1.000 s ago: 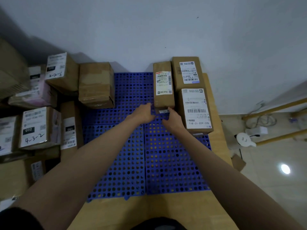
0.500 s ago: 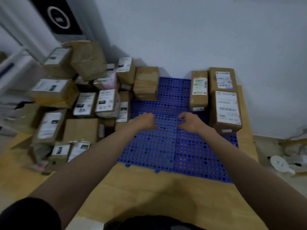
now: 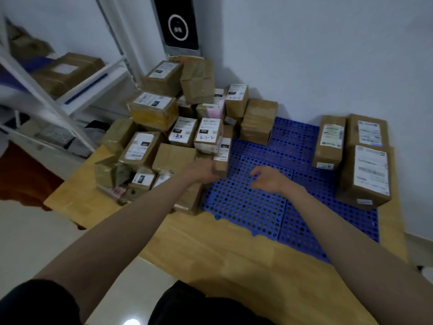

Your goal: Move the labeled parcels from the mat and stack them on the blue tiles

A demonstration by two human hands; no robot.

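Reaching at 10 o'clock, left hand (image 3: 202, 171) touches narrow labelled parcel (image 3: 222, 158), finger state unclear; right hand (image 3: 269, 179) hovers loosely curled, empty, likely ready to assist.

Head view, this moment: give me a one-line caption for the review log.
Left hand grips a narrow parcel at the pile's edge; right hand hovers over the blue tiles.
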